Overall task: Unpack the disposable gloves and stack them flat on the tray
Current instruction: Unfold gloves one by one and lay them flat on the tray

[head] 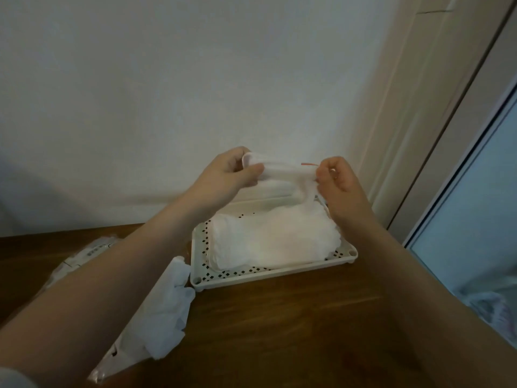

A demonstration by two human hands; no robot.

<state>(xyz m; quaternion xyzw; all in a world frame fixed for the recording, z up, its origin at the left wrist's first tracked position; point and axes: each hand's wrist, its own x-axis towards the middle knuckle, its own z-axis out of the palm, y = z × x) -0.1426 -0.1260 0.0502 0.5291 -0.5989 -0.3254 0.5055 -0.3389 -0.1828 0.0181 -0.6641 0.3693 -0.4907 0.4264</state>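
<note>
a big white wall (173, 88) fills the top, and a pale door frame (425, 113) runs down the right side beside a light blue pane (481, 208). under the wall is a brown wooden table (279, 331). on the table, close to the wall, sits a cream tray (268, 278) with lots of little holes in its floor. a flat pile of thin white gloves (274, 236) lies on the tray and covers most of it. on the table just left of the tray lies a see-through bag (156, 320) with more crumpled gloves poking out of its top end, and the bag touches the tray's near left corner. further left, partly hidden behind the left arm, is another clear packet (81, 256) with small dark print that is too blurry to read. both arms reach out over the table and the hands are up in the air above the back of the tray. the left hand (223, 175) grips one end of a folded bundle of gloves (282, 175) with the thumb in front and the fingers curled behind. the right hand (341, 180) pinches the other end of the same bundle with its fingers curled in tight. a thin orange band (309, 164) shows at the top of the bundle next to the right hand
</note>
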